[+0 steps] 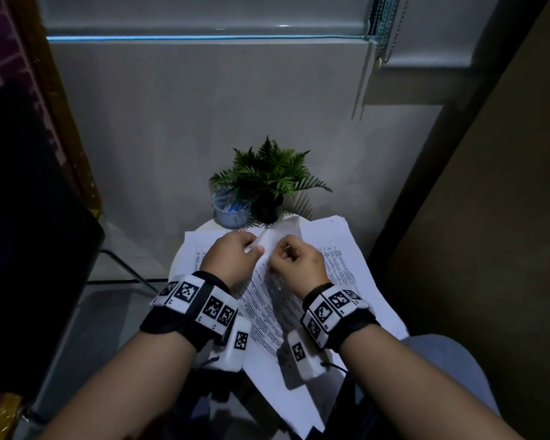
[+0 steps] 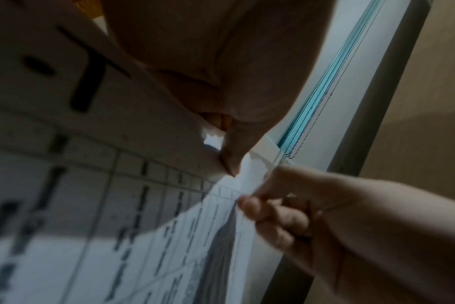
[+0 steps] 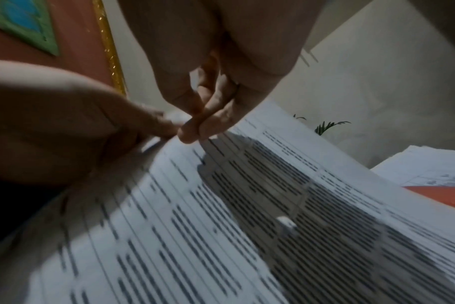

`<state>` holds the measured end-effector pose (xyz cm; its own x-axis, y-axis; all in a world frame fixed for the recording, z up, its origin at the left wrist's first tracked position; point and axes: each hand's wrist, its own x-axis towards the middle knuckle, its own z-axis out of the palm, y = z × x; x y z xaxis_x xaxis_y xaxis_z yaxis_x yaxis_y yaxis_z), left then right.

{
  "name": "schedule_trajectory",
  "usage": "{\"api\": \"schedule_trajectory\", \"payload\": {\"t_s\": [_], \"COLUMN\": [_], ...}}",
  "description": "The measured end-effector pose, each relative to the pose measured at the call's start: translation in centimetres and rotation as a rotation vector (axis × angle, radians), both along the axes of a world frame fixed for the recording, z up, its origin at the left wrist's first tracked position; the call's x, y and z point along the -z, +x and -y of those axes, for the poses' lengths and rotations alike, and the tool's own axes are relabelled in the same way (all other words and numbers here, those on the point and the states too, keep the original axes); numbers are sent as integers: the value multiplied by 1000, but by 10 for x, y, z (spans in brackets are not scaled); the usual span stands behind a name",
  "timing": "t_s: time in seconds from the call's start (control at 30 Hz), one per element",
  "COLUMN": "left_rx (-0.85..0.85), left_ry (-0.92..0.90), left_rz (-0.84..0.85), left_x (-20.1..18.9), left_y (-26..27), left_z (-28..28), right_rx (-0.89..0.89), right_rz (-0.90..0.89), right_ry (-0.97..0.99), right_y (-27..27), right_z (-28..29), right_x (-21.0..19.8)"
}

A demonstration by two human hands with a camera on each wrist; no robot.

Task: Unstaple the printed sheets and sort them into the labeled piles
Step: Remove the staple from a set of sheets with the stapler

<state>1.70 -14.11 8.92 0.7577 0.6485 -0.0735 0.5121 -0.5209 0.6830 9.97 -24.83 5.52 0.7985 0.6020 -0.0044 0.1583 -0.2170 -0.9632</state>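
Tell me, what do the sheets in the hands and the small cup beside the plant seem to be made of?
Sheets: thin matte white paper with printed black lines; they bend and curl where both hands pinch them. Cup: probably metal or plastic mesh with a bluish look; the wall seems finely perforated, but dim light leaves it uncertain.

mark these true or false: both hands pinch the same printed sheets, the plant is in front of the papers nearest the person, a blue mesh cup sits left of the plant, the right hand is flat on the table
1. Both the left hand and the right hand pinch the printed sheets: true.
2. The potted plant stands nearest the person: false, it stands beyond the papers, by the wall.
3. A blue mesh cup sits left of the plant: true.
4. The right hand lies flat on the round table: false, its fingers are curled on the paper's top edge.
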Motion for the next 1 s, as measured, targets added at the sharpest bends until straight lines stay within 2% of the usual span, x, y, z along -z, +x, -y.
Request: {"api": "schedule_trajectory", "payload": {"t_s": [0.17, 0.3, 0.5, 0.77, 0.87, 1.0], "left_rx": [6, -8, -26, -17, 8, 55], "left_ry": [37, 55, 65, 132, 153, 162], "left_rz": [-64, -52, -30, -76, -91, -106], "left_x": [9, 12, 16, 17, 15, 9], "left_y": [-1, -1, 7, 25, 29, 31], "left_z": [-9, -17, -25, -27, -29, -31], "right_rx": [157, 237, 439, 425, 453, 405], "right_rz": [-74, -6, 178, 217, 197, 202], "right_ry": [65, -46, -373, -721, -705, -526], "right_y": [26, 78, 158, 199, 201, 189], "right_z": [10, 42, 114, 154, 156, 139], "right_x": [-14, -19, -5, 1, -1, -7]}}
